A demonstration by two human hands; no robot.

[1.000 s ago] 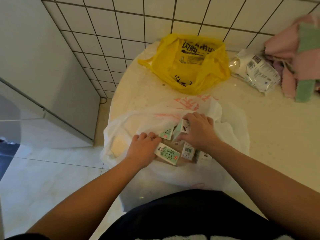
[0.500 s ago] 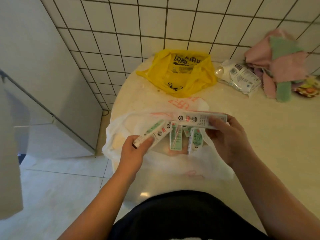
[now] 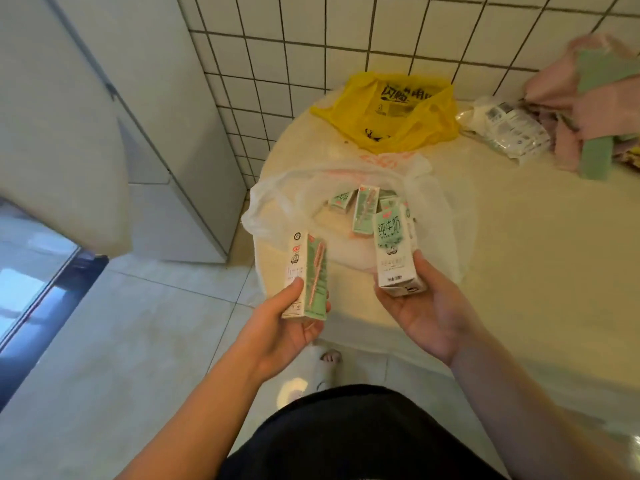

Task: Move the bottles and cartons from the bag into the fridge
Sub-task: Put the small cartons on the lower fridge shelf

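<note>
My left hand (image 3: 289,327) grips a green-and-white milk carton (image 3: 306,275) by its lower end, upright, just off the table's left edge. My right hand (image 3: 420,306) holds a second milk carton (image 3: 393,247) from below, over the near side of the white plastic bag (image 3: 277,202). The bag lies open on the round table (image 3: 519,258). Several more milk cartons (image 3: 363,209) lie inside it. The fridge (image 3: 162,133) stands to the left with its door (image 3: 45,133) swung open toward me.
A yellow plastic bag (image 3: 391,112) lies at the table's back by the tiled wall. A clear packet (image 3: 509,129) and pink and green cloths (image 3: 595,109) sit at the back right. Tiled floor (image 3: 145,334) lies between the table and fridge; my foot (image 3: 325,365) is below.
Both hands have lifted a carton each out of the bag and drawn back toward me. The view has swung left and the open fridge door now fills the left side.
</note>
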